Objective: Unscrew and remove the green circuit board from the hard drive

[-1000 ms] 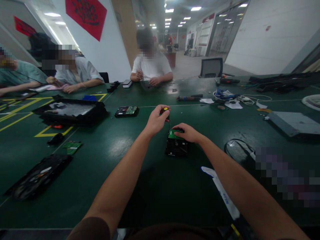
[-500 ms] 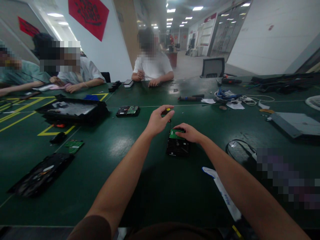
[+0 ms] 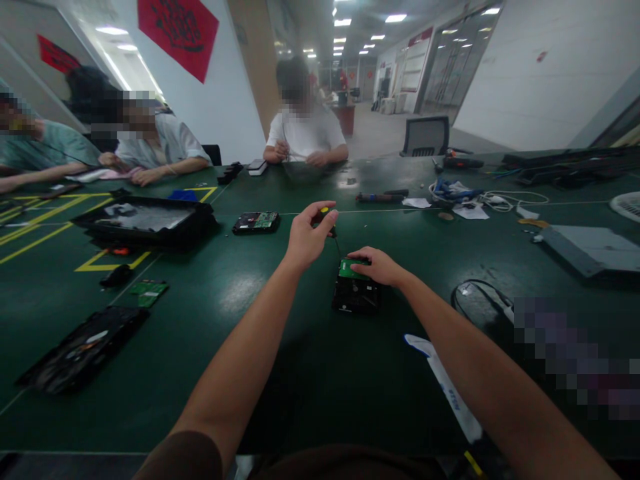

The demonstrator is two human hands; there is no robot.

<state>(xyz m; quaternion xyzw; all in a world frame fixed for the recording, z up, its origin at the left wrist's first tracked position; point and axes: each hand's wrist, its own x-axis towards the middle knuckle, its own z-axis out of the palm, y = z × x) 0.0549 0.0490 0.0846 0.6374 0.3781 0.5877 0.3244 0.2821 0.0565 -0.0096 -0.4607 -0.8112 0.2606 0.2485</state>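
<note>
A black hard drive (image 3: 356, 296) with a green circuit board (image 3: 349, 268) at its far end lies on the dark green table in front of me. My left hand (image 3: 310, 233) is closed around a screwdriver (image 3: 336, 244) with a yellow-topped handle. Its thin shaft slants down to the far left part of the board; whether the tip sits in a screw is too small to tell. My right hand (image 3: 376, 265) grips the drive from its right side, thumb over the board and fingers along the far edge.
Another hard drive (image 3: 256, 222) lies ahead to the left, near a black tray (image 3: 150, 223). At left are a loose circuit board (image 3: 149, 292) and a black drive casing (image 3: 85, 350). Cables (image 3: 453, 191) and a grey metal box (image 3: 590, 250) are at right. A person (image 3: 306, 133) sits opposite.
My left hand has shifted slightly left and up, and the screwdriver has gone from near upright to tilted. My right hand and the hard drive have stayed in place.
</note>
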